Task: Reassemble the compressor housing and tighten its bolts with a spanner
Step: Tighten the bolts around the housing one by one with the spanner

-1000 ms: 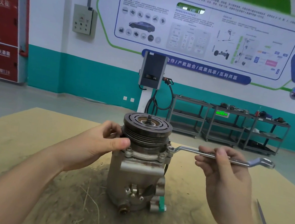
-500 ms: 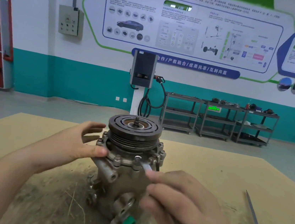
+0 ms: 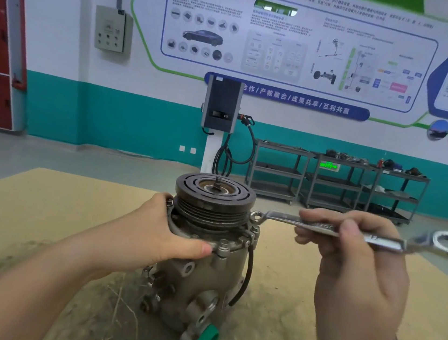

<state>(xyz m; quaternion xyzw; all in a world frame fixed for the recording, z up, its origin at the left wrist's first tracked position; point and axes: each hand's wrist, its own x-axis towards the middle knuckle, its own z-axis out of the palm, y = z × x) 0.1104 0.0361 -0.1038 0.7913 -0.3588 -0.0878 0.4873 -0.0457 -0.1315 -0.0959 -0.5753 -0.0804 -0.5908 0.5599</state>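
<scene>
The compressor housing (image 3: 206, 255) stands mid-bench, the left hand (image 3: 158, 235) gripping its flange to steady it. The right hand (image 3: 349, 241) pinches the spanner (image 3: 331, 228), ring end on 1 rim bolt (image 3: 257, 217), for leverage.

Blue wall banner (image 3: 286, 98): "合作/产教融合/成果共享/互利共赢"
</scene>
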